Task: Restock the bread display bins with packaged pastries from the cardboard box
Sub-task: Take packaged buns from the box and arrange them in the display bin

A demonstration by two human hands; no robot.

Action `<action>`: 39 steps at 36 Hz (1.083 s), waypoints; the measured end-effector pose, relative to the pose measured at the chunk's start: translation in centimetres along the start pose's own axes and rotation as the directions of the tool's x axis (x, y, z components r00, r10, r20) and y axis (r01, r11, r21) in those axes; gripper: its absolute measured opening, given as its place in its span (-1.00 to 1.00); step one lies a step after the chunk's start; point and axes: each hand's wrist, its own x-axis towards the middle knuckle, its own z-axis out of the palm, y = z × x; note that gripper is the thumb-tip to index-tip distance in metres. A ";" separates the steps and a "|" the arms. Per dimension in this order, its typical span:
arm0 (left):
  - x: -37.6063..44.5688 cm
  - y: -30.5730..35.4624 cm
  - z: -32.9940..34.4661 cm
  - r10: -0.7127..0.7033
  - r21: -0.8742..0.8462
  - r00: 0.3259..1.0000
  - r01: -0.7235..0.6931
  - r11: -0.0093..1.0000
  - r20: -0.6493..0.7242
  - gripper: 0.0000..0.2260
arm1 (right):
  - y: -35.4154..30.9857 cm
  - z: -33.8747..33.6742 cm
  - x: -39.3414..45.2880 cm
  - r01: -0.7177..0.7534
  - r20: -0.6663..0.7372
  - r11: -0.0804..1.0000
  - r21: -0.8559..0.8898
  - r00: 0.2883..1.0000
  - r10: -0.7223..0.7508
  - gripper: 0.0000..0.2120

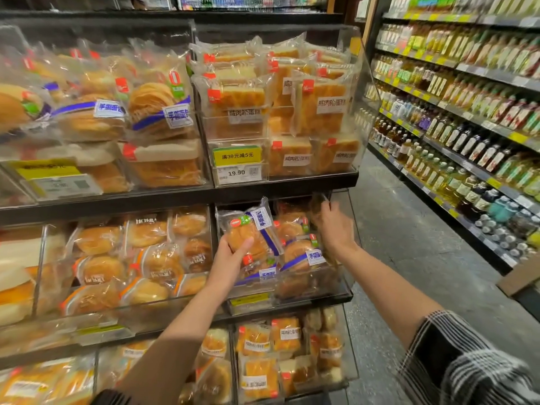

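Pastry packet (251, 235) (blue-striped wrapper): gripped by left hand (230, 254), fingers curled around it; right hand (331, 223) lifts clear bin lid (323, 197), fingers pinching.

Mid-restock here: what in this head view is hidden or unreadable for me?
- Cardboard box: not in the frame at all.
- Right hand: fingertips lost in the dark under the shelf, so its hold is unclear.
- Left-hand price tag: blurred by bin glare.
- Bread pack in the left hand: lower part covered by fingers.
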 end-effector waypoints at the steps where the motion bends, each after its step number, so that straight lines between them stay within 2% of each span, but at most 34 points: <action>1: 0.0 0.0 0.0 0.000 -0.004 1.000 0.000 1.000 0.004 -0.68 | 0.0 0.2 0.0 -0.004 0.020 1.000 -0.004 1.000 0.004 -0.72; 4: 0.0 0.1 0.1 -0.009 -0.019 1.000 0.010 1.000 0.013 -0.70 | -0.8 -0.3 -0.2 -0.135 0.053 0.984 0.115 0.990 0.130 -0.71; 6: 0.0 0.1 0.0 -0.018 -0.035 1.000 0.018 0.999 0.018 -0.71 | -1.9 -1.0 -0.9 -0.196 -0.023 0.959 0.205 0.978 0.205 -0.73; 9: -0.1 0.0 0.0 -0.026 -0.067 0.999 0.028 0.997 0.031 -0.61 | -4.9 -2.9 -4.5 -0.078 -0.177 0.932 0.353 0.973 0.148 -0.68; 11: -0.1 0.2 0.1 -0.021 -0.083 0.999 0.023 0.996 0.028 -0.67 | -7.6 -4.0 -7.7 0.021 -0.106 0.847 0.531 0.993 0.042 -0.65; 13: -0.2 0.4 0.1 -0.020 -0.120 1.000 0.022 0.993 0.021 -0.69 | -9.8 -4.0 -10.4 0.110 -0.012 0.783 0.613 0.991 -0.131 -0.58; 15: -0.5 0.6 0.0 -0.025 -0.197 0.999 0.029 0.980 0.021 -0.52 | -11.2 -2.9 -11.7 0.103 0.095 0.774 0.625 0.974 -0.207 -0.44; 16: -0.6 0.6 0.0 -0.031 -0.240 0.999 0.040 0.970 0.043 -0.44 | -11.6 -2.4 -11.9 0.056 0.145 0.774 0.630 0.971 -0.188 -0.36; 18: -1.0 0.8 -0.1 -0.015 -0.275 0.998 0.032 0.961 0.063 -0.46 | -11.9 -1.6 -11.9 -0.026 0.189 0.755 0.655 0.973 -0.130 -0.22; 20: -1.0 0.8 -0.1 -0.017 -0.289 0.998 0.033 0.957 0.056 -0.51 | -11.7 -1.6 -11.3 -0.071 0.168 0.697 0.713 0.983 -0.072 -0.09; 22: -0.7 0.8 -0.2 -0.021 -0.315 0.998 0.040 0.948 0.062 -0.45 | -11.1 -1.9 -10.5 -0.113 0.150 0.659 0.743 0.989 0.000 -0.08; 24: -0.5 0.6 -0.3 -0.024 -0.317 0.997 0.048 0.947 0.078 -0.38 | -10.4 -2.4 -9.7 -0.139 0.146 0.685 0.715 0.988 0.048 -0.18; 27: -0.4 0.4 -0.3 -0.013 -0.308 0.994 0.046 0.950 0.108 -0.33 | -9.3 -3.3 -9.1 -0.113 0.071 0.729 0.676 0.994 0.088 -0.44; 29: -0.2 0.3 -0.2 -0.002 -0.313 0.994 0.037 0.949 0.109 -0.35 | -8.5 -4.4 -9.4 -0.057 -0.012 0.730 0.681 0.996 0.089 -0.50; 31: 0.0 0.1 -0.3 0.014 -0.318 0.993 0.025 0.948 0.120 -0.37 | -7.3 -5.8 -9.7 0.016 -0.106 0.778 0.628 0.992 0.065 -0.51; 33: 0.1 0.1 -0.4 0.037 -0.318 0.991 0.007 0.948 0.130 -0.38 | -5.9 -7.4 -9.7 0.062 -0.163 0.889 0.453 0.986 0.015 -0.58; 35: 0.2 -0.1 -0.4 0.046 -0.318 0.991 -0.003 0.948 0.128 -0.40 | -4.4 -8.4 -9.3 0.039 -0.144 0.967 0.250 0.990 -0.003 -0.66; 39: 0.3 -0.4 -0.2 0.063 -0.289 0.991 -0.027 0.957 0.117 -0.44 | -2.0 -9.2 -7.9 -0.125 -0.013 0.992 0.023 0.992 0.125 -0.72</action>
